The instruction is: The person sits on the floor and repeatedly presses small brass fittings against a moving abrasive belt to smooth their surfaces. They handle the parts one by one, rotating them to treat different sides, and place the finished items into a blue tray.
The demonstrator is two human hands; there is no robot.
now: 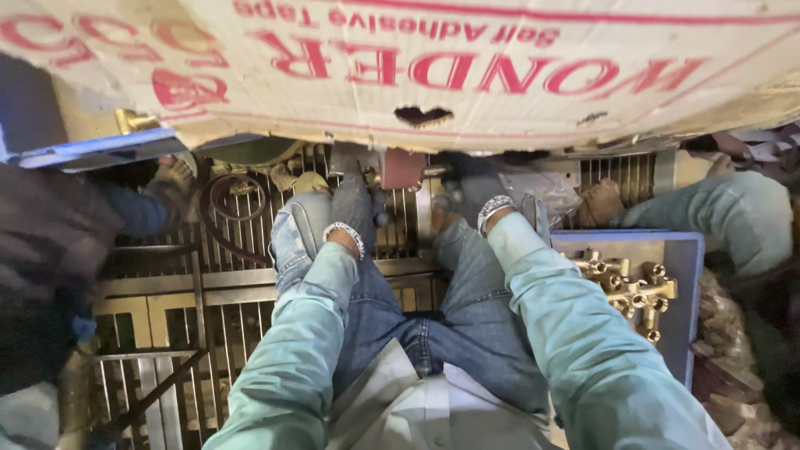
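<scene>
Left hand [354,204]: my gloved fingers reach under the cardboard sheet [433,75]; grip unclear.
Right hand [471,187]: gloved, same spot, grip hidden.
Brass fittings [629,283]: in the blue tray [687,308], right of my knee.

Wore dark grey knit gloves on both hands: left hand [354,204], right hand [471,187]. Glove cuffs [345,232] banded in speckled black-and-white trim. My sleeves [304,350] were pale mint-green, long, loose cloth, creased along forearms. My jeans [467,283] were mid-blue denim, faded at knees, darker along inner seams. Grey-beige shirt front [417,400] showed at bottom of view, with lighter vertical stripe down middle.
</scene>
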